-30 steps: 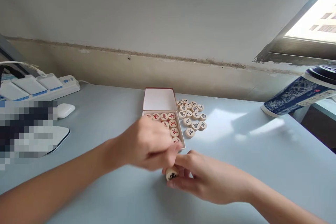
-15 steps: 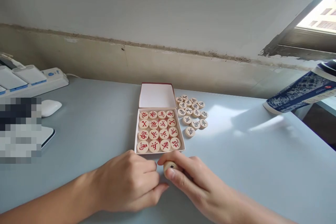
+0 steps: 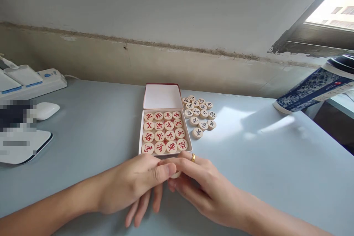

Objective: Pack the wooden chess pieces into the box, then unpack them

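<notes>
A round wooden xiangqi piece [image 3: 176, 174] is between my two hands, just below the open box, mostly covered by fingers. My right hand [image 3: 206, 180], with a gold ring, has its fingers closed around the piece from the right. The thumb of my left hand [image 3: 132, 180] presses at the top of the same piece, while other left fingers hang loosely below; its index finger is hidden. Ahead lies a white box [image 3: 141, 132] filled with rows of red-marked pieces [image 3: 158, 125]. Black-marked pieces [image 3: 197, 132] sit in a loose group to its right.
The box lid [image 3: 162, 96] stands folded back. At left are a power strip [image 3: 55, 81] with adapters, a white mouse-shaped object [image 3: 47, 111] and a pale flat item [image 3: 33, 147]. A blue patterned cup [image 3: 306, 88] stands at the right table edge. A wall runs behind.
My left hand has uncurled from a fist and brought its thumb onto the piece. My right hand has turned, hiding most of the piece. The view has shifted slightly.
</notes>
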